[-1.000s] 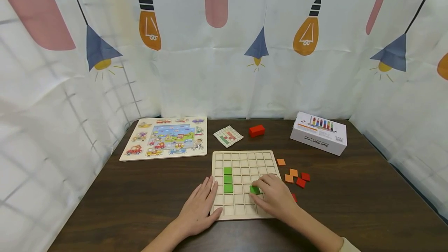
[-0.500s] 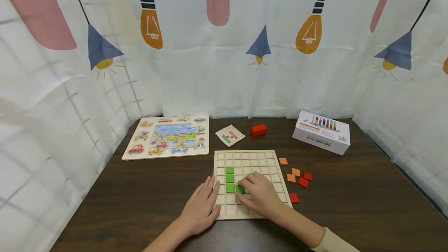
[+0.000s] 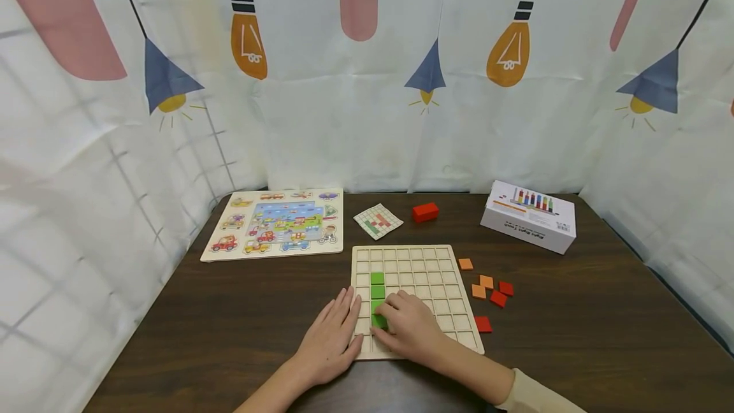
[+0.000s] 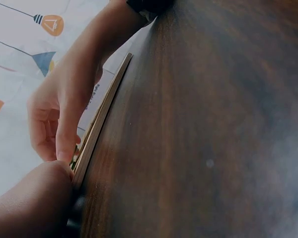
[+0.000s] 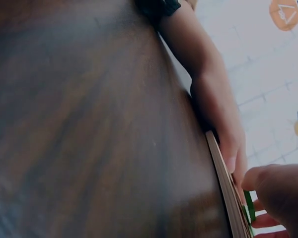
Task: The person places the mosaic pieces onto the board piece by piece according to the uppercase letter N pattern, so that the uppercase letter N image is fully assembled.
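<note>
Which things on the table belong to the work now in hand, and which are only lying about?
In the job:
board, left hand at its edge
green tiles, one pinched by the right hand
probably the card, printed with a grid
probably the orange tiles and red tiles

Seemingly lying about:
puzzle
box
red block

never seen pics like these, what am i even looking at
There is no machine, only a person's two bare hands at a dark table. The wide picture comes from a camera on the head; the two tilted ones, from cameras on the left and right wrists. The left hand rests at the left edge of a grid board; the right hand pinches a green tile over it, near other green tiles. Around lie orange tiles, red tiles, a picture puzzle, a pattern card, a red block and a white box.
</note>
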### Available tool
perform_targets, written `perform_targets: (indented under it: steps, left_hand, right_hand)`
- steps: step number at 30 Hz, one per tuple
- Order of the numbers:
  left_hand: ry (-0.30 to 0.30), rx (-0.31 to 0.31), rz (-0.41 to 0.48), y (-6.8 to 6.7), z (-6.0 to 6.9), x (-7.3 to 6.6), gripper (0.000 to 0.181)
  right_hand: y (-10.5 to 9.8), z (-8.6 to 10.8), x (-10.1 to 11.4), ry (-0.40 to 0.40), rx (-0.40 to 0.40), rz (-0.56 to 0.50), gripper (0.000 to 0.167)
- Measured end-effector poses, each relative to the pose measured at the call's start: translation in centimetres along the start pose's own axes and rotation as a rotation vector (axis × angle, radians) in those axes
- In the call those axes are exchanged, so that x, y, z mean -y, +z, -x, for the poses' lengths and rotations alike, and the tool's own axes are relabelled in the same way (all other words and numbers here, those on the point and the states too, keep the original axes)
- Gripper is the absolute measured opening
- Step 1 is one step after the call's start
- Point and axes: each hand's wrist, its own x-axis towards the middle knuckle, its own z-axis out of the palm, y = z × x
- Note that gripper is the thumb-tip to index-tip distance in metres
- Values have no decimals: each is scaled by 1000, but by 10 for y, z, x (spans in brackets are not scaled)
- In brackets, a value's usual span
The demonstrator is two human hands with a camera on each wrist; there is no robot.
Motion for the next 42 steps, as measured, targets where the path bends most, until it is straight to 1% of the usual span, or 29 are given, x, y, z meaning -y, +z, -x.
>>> perform_targets:
  steps: [10, 22, 32, 35, 39, 42]
  left_hand:
    - [4, -4, -11, 0, 0, 0, 61]
    - [-8, 20, -13, 1, -1, 0, 62]
    - [-13, 23, -15, -1, -1, -1, 63]
    - [-10, 18, -16, -1, -1, -1, 63]
    - [3, -6, -18, 0, -1, -1, 62]
    - [11, -22, -18, 1, -1, 0, 61]
  right_hand:
    - [4, 2, 1, 20, 36, -30, 19]
    - [4, 5, -2, 24, 17, -92, 19]
    - [1, 6, -2, 32, 33, -114, 18]
    - [-1, 6, -3, 17, 19, -119, 18]
    - [-4, 6, -8, -1, -18, -108, 14]
    - [-7, 6, -14, 5, -34, -82, 10]
